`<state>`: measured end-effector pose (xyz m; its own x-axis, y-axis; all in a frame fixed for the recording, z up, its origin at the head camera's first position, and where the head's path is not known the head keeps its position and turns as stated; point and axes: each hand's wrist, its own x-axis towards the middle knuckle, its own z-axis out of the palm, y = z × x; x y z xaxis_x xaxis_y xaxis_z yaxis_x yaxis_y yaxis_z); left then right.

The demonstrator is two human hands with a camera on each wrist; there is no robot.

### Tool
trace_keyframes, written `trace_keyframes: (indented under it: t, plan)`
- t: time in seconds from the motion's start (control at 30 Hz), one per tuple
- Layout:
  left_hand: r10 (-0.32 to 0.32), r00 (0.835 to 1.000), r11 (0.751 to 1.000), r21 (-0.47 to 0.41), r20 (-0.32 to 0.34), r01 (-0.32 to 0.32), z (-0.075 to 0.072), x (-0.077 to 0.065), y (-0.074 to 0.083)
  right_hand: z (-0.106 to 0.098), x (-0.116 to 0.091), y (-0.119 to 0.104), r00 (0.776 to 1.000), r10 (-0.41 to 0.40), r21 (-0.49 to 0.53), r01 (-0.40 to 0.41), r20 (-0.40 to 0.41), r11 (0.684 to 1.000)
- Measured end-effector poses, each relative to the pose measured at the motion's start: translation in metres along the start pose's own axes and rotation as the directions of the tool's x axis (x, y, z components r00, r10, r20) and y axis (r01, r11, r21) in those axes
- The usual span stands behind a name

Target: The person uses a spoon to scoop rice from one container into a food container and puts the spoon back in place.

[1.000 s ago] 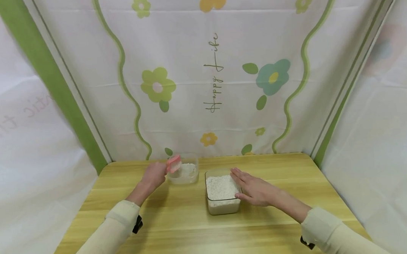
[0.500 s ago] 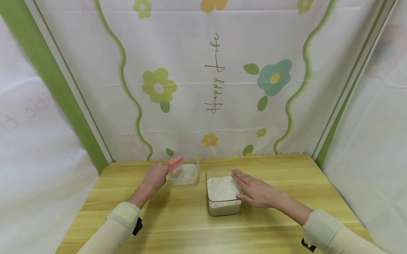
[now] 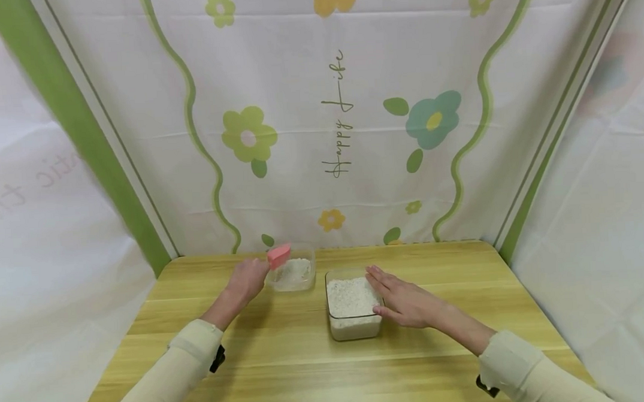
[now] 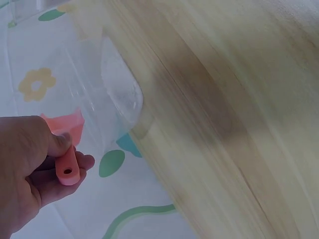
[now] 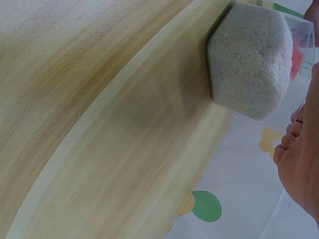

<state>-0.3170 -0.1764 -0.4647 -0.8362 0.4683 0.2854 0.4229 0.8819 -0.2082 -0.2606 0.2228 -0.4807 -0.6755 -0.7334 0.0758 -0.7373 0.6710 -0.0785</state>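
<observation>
My left hand grips a pink scoop by its handle. In the left wrist view the thumb lies on top of the pink handle and the fingers curl beneath. Tipped sideways, the scoop hangs over a small clear plastic container that holds a little white flour-like powder. To its right stands a deeper clear square container, filled well up with white powder. My right hand rests on that container's right rim, fingers straight and thumb at the near corner.
Both containers stand on a wood-grain table, the small one close to the back edge. Behind the table hangs a white flowered curtain. White cloth closes off the right side, and similar cloth the left.
The scoop has turned over in my left hand, so its bowl now faces away and shows its pink underside. My right hand and both containers stay in place.
</observation>
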Motion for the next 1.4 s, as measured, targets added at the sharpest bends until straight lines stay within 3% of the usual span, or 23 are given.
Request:
trace_keyframes:
  t: [0.3,0.53,0.73,0.93,1.07,1.2,1.3,1.4]
  plan:
    - [0.054,0.994,0.996,0.075,-0.094,-0.047,0.0,-0.004,0.002,-0.001,0.001,-0.001,1.0,0.005,0.005,-0.005,0.006,1.0]
    - [0.036,0.988,0.998,-0.048,-0.149,-0.043,-0.012,-0.002,0.009,-0.002,-0.001,-0.001,1.0,0.004,0.003,-0.004,0.003,1.0]
    - [0.041,0.993,0.987,-0.148,-0.106,-0.057,-0.034,0.004,0.025,0.0,-0.001,0.002,1.0,0.002,-0.019,-0.002,-0.013,1.0]
    - [0.064,0.996,0.978,-0.194,-0.065,-0.076,-0.053,0.009,0.04,0.001,0.001,0.001,1.0,-0.012,-0.039,0.011,-0.028,0.999]
    - [0.093,0.993,0.977,-0.185,-0.069,-0.105,-0.062,0.012,0.048,0.001,0.002,-0.001,0.999,-0.027,-0.07,0.024,-0.047,0.997]
    - [0.167,0.98,0.974,-0.137,-0.108,-0.182,-0.071,0.014,0.056,0.001,0.002,-0.002,0.998,-0.031,-0.091,0.026,-0.05,0.995]
    - [0.22,0.966,0.971,-0.065,-0.136,-0.23,-0.076,0.016,0.063,0.0,0.002,-0.002,0.998,-0.034,-0.099,0.028,-0.051,0.995]
    - [0.238,0.962,0.971,0.007,-0.137,-0.239,-0.08,0.019,0.07,-0.001,0.001,-0.002,0.998,-0.037,-0.102,0.032,-0.054,0.994]
